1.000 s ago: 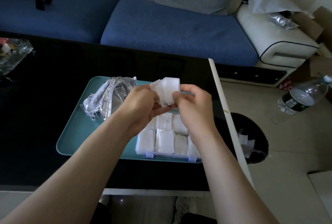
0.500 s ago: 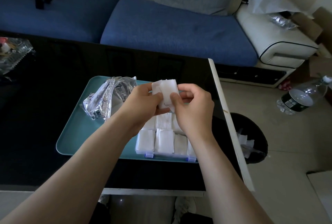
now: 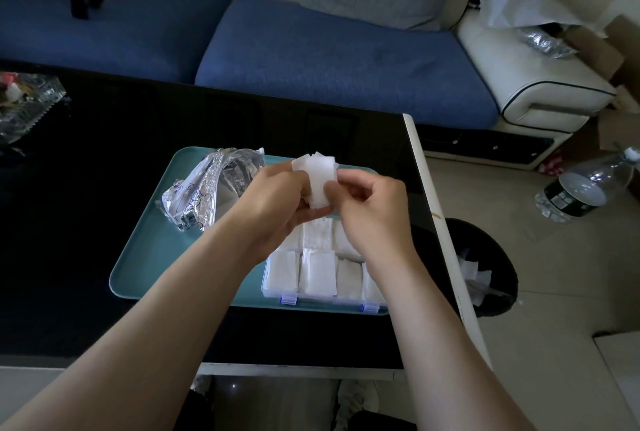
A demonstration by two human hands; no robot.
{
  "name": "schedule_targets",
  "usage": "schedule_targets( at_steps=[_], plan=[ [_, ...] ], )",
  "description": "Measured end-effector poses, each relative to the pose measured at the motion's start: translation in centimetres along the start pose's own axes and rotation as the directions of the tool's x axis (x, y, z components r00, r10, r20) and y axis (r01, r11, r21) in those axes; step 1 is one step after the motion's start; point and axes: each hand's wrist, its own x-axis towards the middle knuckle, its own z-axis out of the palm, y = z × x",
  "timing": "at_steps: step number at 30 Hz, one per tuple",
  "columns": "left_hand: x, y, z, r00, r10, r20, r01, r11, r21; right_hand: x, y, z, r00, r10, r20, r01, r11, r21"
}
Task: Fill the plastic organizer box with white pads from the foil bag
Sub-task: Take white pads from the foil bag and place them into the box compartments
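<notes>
Both forearms bare, entering low: left from 7 o'clock, right from 5 o'clock, converging near centre. Left hand (image 3: 277,198) back toward camera, fingers curled, thumb underneath, gripping white pads (image 3: 318,178) from 9 o'clock side. Right hand (image 3: 370,212) knuckles up, fingers curled, thumb and forefinger pinching same pads from 3 o'clock side. Hands close together, wrists roughly straight.

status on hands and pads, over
Holding: left hand and right hand both pinch small stack of white pads over clear plastic organizer box. Visible compartments hold pads. Aside, crumpled foil bag on teal tray, left of box; nothing blocking.
</notes>
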Motion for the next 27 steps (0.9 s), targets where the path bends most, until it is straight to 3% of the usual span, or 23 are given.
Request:
schedule_targets(
  at_steps=[5,12,17,20,23,27],
  plan=[
    [0.3,-0.5,-0.1,0.995,0.097,-0.021,-0.095,0.993,0.067,-0.1,0.0,0.1,0.989,-0.148,0.003,0.147,0.977,-0.154],
    [0.3,-0.4,0.0,0.992,0.084,-0.092,-0.079,0.995,0.055,0.4,0.8,-0.2,0.998,0.005,-0.064,-0.01,0.997,-0.081],
    [0.5,-0.3,-0.3,0.982,0.055,-0.18,-0.059,0.998,-0.018,0.8,0.7,-1.2,0.949,0.148,-0.277,-0.12,0.986,0.116],
    [0.1,0.0,0.0,0.992,0.023,-0.126,-0.029,0.999,-0.043,0.5,-0.1,-0.9,0.975,0.152,-0.165,-0.111,0.966,0.235],
    [-0.6,0.4,0.7,0.998,0.003,-0.067,-0.013,0.989,-0.15,-0.1,-0.2,0.3,0.988,0.114,-0.102,-0.095,0.98,0.172],
    [-0.3,-0.3,0.8,0.998,0.061,0.007,-0.061,0.998,0.026,-0.2,0.1,0.7,0.993,0.051,-0.102,-0.046,0.998,0.046]
  ],
)
